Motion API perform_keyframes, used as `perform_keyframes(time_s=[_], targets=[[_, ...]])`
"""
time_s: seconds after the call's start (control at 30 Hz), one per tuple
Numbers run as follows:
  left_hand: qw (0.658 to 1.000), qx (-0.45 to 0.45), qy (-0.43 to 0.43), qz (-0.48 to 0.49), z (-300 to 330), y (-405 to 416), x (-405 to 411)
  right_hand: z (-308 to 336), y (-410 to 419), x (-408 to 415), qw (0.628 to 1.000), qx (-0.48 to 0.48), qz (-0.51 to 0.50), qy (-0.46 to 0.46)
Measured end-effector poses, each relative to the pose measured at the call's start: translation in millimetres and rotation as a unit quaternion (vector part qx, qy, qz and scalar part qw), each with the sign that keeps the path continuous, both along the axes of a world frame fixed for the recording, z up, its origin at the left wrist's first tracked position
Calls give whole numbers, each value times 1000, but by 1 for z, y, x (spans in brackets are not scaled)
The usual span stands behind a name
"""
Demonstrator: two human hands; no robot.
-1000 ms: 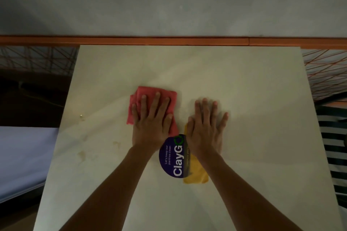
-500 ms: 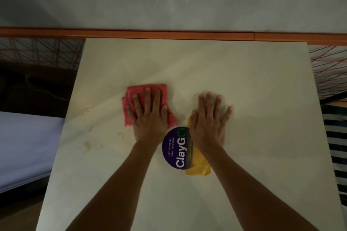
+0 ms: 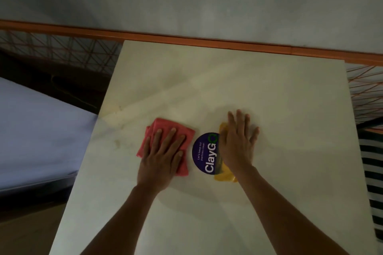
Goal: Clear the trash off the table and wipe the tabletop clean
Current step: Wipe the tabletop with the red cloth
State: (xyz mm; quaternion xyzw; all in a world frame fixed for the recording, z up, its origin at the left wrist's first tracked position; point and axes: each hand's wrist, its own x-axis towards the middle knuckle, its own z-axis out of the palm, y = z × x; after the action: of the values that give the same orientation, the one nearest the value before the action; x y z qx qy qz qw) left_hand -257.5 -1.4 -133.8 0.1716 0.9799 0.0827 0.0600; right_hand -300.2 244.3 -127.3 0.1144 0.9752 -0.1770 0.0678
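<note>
Left hand (image 3: 163, 155), fingers flat, presses the red cloth (image 3: 165, 141) and has dragged it back toward the near edge. Right hand (image 3: 238, 143) lies flat on the sticker (image 3: 205, 153) (gripping nothing). Stains (image 3: 117, 143) beyond remain, so wiping continues.

cloth (image 3: 165, 130) left of sticker (image 3: 204, 152)

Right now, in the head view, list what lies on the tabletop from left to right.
Red cloth under the left hand → purple ClayGo sticker → yellow cloth under the right hand.
</note>
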Motion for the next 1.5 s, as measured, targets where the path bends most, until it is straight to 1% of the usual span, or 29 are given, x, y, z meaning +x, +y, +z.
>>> perform_keyframes(time_s=[0.13,0.27,0.33,0.5,0.6,0.7,0.8,0.83,0.87,0.93,1.0,1.13,1.2,1.27,1.33,1.43,1.5], targets=[[994,-24,-27,107,18,-8,-18,-4,-17,31,999,9,24,24],[989,-13,-30,145,16,19,-26,-7,-19,44,997,47,41,45],[990,-12,-18,143,7,27,-16,-9,-21,43,997,56,44,42],[999,7,-3,54,1,4,26,-11,-20,41,996,67,43,27],[997,-8,-5,75,-2,-31,43,-10,-22,42,997,64,43,28],[988,-75,-34,127,-3,-54,34,-10,-21,42,996,69,52,27],[958,-48,-36,279,1,-39,3,-9,-24,41,996,63,48,33],[948,-39,-34,314,2,-29,-7,-9,-24,40,996,64,50,36],[940,-33,-35,338,3,-19,-18,-10,-24,40,996,67,54,37],[934,-29,-39,353,0,-4,-31,-11,-23,41,995,72,57,36],[946,-33,-34,321,-3,8,-34,-12,-22,42,995,71,55,37],[984,-33,-18,176,-4,26,0,-15,-19,41,995,75,50,31],[994,-36,-19,98,-3,14,27,-16,-18,43,996,73,48,29],[998,-33,-7,49,-6,-10,46,-15,-19,44,996,74,49,24],[998,-37,0,41,-9,-38,52,-12,-21,44,996,74,48,19],[996,-84,-15,32,-12,-74,35,-10,-22,44,997,70,40,19],[993,-105,-18,56,-9,-88,15,-10,-22,42,997,74,33,17]])
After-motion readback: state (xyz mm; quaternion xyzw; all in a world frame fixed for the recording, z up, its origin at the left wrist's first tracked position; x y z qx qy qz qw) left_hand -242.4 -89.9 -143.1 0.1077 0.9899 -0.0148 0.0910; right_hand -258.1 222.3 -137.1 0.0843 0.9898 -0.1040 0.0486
